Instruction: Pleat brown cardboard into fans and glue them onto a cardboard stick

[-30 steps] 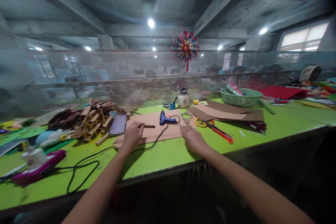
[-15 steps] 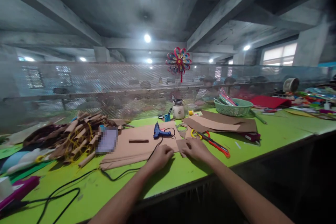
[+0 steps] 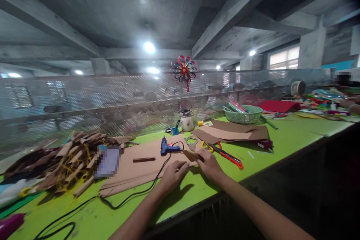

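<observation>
A small piece of brown card [image 3: 191, 155] is pinched in my right hand [image 3: 209, 165], tilted up off the green table. Close by on the left, my left hand [image 3: 174, 175] is held over the table, its fingers loosely bent and a little apart, with nothing visible in them. Beyond my hands, a blue hot glue gun [image 3: 169, 147] lies on stacked brown sheets [image 3: 126, 170]. A narrow dark-brown strip [image 3: 144, 159] rests on the same sheets. Right of my right hand are yellow-handled scissors [image 3: 207, 146] and a red-and-black utility knife [image 3: 232, 159].
A pile of brown paper rolls with yellow string [image 3: 75, 161] covers the left side. Black cable [image 3: 132, 200] crosses the front. Behind stand a pale jar [image 3: 187, 122] and a green basket [image 3: 243, 115]. A pinwheel flower [image 3: 183, 70] hangs by the mesh screen. Another person's hand [image 3: 350, 103] shows far right.
My view has shifted, so the table's items sit farther left. The brown card, flat on the table before, is now tilted up in my right hand. My left fingers have straightened somewhat.
</observation>
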{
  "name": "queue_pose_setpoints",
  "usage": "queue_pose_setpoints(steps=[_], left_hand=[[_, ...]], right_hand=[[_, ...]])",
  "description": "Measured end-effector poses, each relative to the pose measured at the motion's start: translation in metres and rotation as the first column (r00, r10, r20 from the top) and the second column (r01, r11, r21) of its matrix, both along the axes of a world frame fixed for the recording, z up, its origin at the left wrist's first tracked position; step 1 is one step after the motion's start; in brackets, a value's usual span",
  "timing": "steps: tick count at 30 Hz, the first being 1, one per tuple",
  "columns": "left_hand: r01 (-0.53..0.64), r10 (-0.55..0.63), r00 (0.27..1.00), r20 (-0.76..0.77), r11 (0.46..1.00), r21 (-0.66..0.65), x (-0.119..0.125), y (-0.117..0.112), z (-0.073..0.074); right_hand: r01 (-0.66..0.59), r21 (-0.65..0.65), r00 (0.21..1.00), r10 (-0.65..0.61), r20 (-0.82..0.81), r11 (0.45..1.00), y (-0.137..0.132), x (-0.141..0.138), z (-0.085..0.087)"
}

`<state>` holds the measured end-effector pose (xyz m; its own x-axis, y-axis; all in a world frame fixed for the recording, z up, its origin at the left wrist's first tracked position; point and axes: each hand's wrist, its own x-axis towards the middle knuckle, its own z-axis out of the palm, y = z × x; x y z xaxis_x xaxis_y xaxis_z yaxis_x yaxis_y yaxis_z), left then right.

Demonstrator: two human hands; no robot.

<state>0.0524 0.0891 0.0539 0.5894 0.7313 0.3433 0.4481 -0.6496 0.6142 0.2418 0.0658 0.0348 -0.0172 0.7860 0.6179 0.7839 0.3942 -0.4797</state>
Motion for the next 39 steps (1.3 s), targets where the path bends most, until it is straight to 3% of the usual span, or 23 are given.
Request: queue_pose_setpoints(steps=[3, 8, 10, 12, 14, 16, 18, 20, 22, 27, 30, 32, 34, 39], left_hand=[[0.055, -0.025, 0.972, 0.234, 0.991, -0.123, 0.002, 0.004, -0.001], [0.011, 0.137, 0.915, 0.38, 0.931, -0.364, -0.004, 0.011, -0.008], [0.073, 0.132, 0.891, 0.434, 0.903, -0.424, -0.008, 0.01, -0.005], [0.151, 0.083, 0.892, 0.445, 0.873, -0.464, -0.012, 0.007, 0.0], [0.259, -0.007, 0.903, 0.43, 0.805, -0.533, -0.016, 0.002, 0.006], [0.332, -0.079, 0.912, 0.403, 0.719, -0.61, -0.019, -0.003, 0.01], [0.334, -0.107, 0.924, 0.367, 0.69, -0.642, -0.022, -0.005, 0.011], [0.277, -0.093, 0.946, 0.31, 0.728, -0.627, -0.024, -0.005, 0.01], [0.203, -0.07, 0.969, 0.235, 0.768, -0.607, -0.026, -0.002, 0.01], [0.075, -0.078, 0.997, 0.019, 0.834, -0.546, -0.04, 0.012, 0.017], [0.048, -0.064, 0.998, -0.016, 0.873, -0.485, -0.049, 0.022, 0.018], [0.048, -0.069, 0.997, -0.023, 0.862, -0.505, -0.051, 0.026, 0.016], [0.049, -0.078, 0.997, -0.031, 0.847, -0.529, -0.052, 0.028, 0.013], [0.048, -0.105, 0.991, -0.077, 0.843, -0.537, -0.049, 0.027, 0.009]], right_hand=[[-0.179, 0.079, 0.981, 0.185, -0.064, 0.981, -0.01, -0.015, 0.001], [-0.362, 0.075, 0.926, 0.367, -0.085, 0.929, -0.028, -0.044, -0.002], [-0.362, 0.113, 0.921, 0.374, -0.114, 0.925, -0.029, -0.046, 0.0], [-0.272, 0.19, 0.935, 0.306, -0.181, 0.943, -0.026, -0.04, 0.006], [-0.165, 0.232, 0.943, 0.222, -0.246, 0.959, -0.017, -0.029, 0.014], [-0.203, 0.151, 0.936, 0.238, -0.26, 0.967, -0.007, -0.018, 0.022], [-0.405, -0.057, 0.87, 0.366, -0.33, 0.912, 0.0, -0.012, 0.024], [-0.584, -0.214, 0.773, 0.456, -0.441, 0.783, 0.004, -0.012, 0.019], [-0.647, -0.238, 0.708, 0.454, -0.541, 0.725, 0.004, -0.014, 0.011], [-0.593, -0.213, 0.656, 0.312, -0.688, 0.777, -0.001, -0.013, -0.001], [-0.594, -0.267, 0.633, 0.237, -0.736, 0.759, -0.002, -0.005, -0.001], [-0.624, -0.29, 0.63, 0.247, -0.736, 0.726, -0.002, -0.001, -0.001], [-0.626, -0.309, 0.657, 0.271, -0.704, 0.717, -0.002, 0.0, -0.002], [-0.527, -0.304, 0.781, 0.311, -0.542, 0.794, 0.002, -0.002, -0.005]])
